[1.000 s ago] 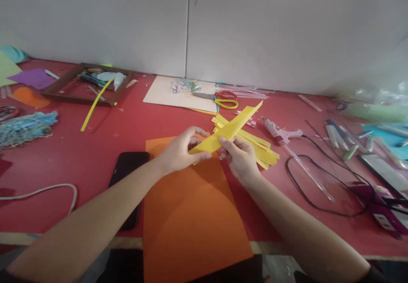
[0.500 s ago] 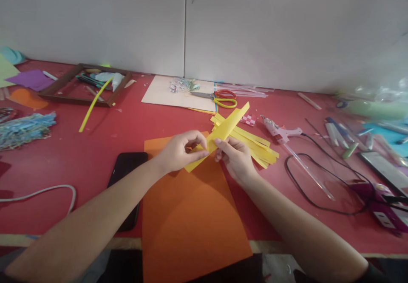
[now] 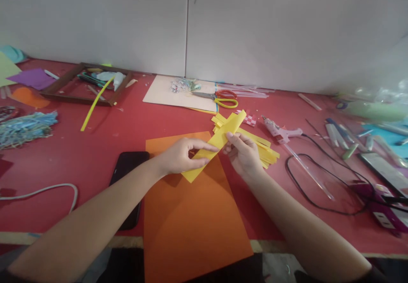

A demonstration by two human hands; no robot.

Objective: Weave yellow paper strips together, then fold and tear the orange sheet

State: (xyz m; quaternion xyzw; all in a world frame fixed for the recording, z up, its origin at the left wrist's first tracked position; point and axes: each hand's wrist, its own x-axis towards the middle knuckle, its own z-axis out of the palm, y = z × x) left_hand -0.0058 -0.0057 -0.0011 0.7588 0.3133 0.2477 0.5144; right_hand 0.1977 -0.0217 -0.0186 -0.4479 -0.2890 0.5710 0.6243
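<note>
A folded yellow paper strip (image 3: 225, 136) slants above the orange sheet (image 3: 191, 215). My right hand (image 3: 242, 153) pinches its right edge between thumb and fingers. Across the lower half of the strip lies my left hand (image 3: 183, 157), its index finger and thumb stretched out and apart over the paper; its other fingers are mostly hidden. Behind my right hand, several flat yellow paper strips (image 3: 266, 149) lie in a loose pile, partly covered by it.
Left of the orange sheet lies a black phone (image 3: 127, 168). Scissors (image 3: 223, 98) rest on pale paper (image 3: 168, 94) at the back. On the right are a pink glue gun (image 3: 282, 132) and its black cord (image 3: 291, 181). A brown frame (image 3: 76, 100) stands back left.
My left thumb and index finger have spread apart over the strip. My right hand has shifted slightly right, and the strip's lower end has dropped a little toward me.
</note>
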